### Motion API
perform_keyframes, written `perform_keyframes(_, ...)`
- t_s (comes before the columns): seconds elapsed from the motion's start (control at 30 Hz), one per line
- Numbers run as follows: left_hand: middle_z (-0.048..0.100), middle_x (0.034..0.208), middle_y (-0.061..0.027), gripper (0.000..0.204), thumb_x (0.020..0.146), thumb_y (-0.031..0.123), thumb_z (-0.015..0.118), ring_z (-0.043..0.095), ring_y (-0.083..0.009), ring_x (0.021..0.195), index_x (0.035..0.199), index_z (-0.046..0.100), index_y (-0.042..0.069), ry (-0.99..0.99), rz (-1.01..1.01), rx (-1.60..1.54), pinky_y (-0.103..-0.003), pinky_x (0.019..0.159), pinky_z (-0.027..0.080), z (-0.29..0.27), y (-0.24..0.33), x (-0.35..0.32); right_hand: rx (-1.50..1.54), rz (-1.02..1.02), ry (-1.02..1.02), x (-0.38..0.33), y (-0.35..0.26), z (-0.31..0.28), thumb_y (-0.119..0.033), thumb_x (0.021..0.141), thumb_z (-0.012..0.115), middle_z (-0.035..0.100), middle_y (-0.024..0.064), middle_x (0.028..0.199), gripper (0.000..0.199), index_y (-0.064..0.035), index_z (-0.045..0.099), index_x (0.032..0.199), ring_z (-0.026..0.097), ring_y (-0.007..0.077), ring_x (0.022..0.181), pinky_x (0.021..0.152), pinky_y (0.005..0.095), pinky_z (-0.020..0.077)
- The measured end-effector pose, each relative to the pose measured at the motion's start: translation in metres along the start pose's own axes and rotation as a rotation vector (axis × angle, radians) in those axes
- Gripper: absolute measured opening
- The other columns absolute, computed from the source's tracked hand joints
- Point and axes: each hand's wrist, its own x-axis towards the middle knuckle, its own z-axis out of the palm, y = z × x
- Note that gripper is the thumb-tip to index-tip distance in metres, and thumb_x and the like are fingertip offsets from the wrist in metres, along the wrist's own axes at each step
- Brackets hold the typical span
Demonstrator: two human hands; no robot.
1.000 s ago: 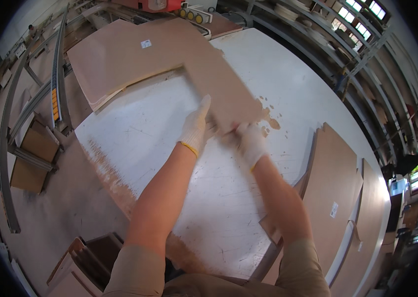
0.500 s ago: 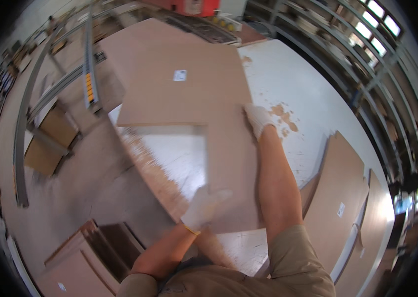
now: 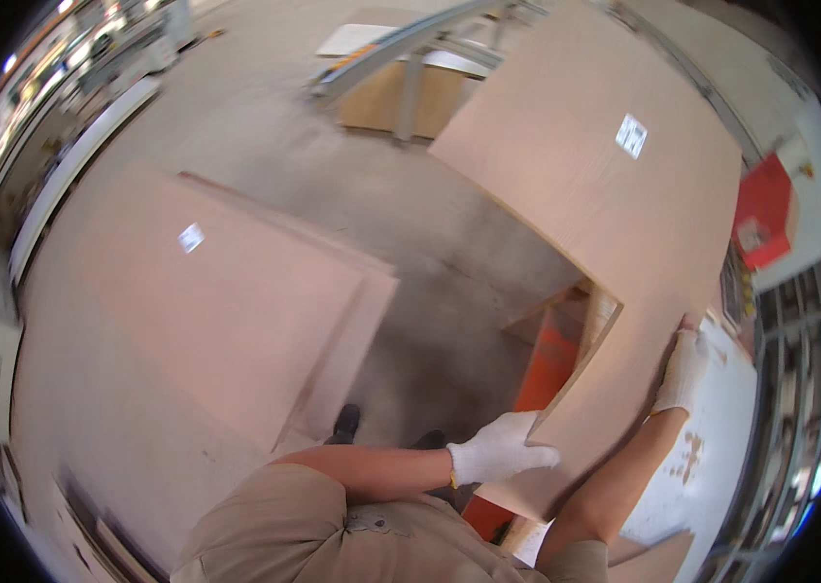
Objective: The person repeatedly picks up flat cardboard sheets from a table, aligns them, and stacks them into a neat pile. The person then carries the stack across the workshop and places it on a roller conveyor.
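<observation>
I carry a large L-shaped brown board (image 3: 605,194) with a small white label, lifted off the white table (image 3: 721,457) and tilted over the floor. My left hand (image 3: 500,447), in a white glove, grips the board's near left edge by the notch. My right hand (image 3: 683,374), also gloved, holds its right edge next to the table.
A stack of brown boards (image 3: 226,311) with a white label lies on the concrete floor at the left. An orange frame (image 3: 547,374) shows under the carried board. A metal rail stand (image 3: 410,58) stands at the back, a red box (image 3: 765,214) at right.
The board has come off the white table and swung left over the floor. My view has turned toward the floor stack. Both hands kept their hold on its edges.
</observation>
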Motion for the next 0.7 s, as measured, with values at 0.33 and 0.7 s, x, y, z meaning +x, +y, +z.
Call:
perform_keyframes(0.33,0.077,0.121,-0.018,0.047,0.098,0.029,0.075,0.074,-0.0299,0.111,0.134,0.066,0.0,0.829,0.137,-0.132,-0.041,0.097,0.057,-0.076,-0.027,-0.126,-0.188,-0.516,-0.758,-0.174,-0.214,0.285,-0.041,0.099,0.066,0.071,0.0323,0.12,0.048,0.0042,0.068,0.117,0.066,0.0462,0.119,0.103,0.0488,0.0495)
perform_keyframes(0.7,0.076,0.118,-0.0098,0.038,0.102,0.024,0.07,0.07,-0.0184,0.106,0.13,0.069,-0.003,1.137,0.238,-0.65,-0.037,0.093,0.056,-0.136,-0.068,-0.194,-0.365,-0.751,-1.261,-0.355,-0.258,0.438,-0.052,0.097,0.066,0.07,0.031,0.129,0.061,0.0039,0.069,0.121,0.065,0.0465,0.124,0.105,0.0466,0.0509)
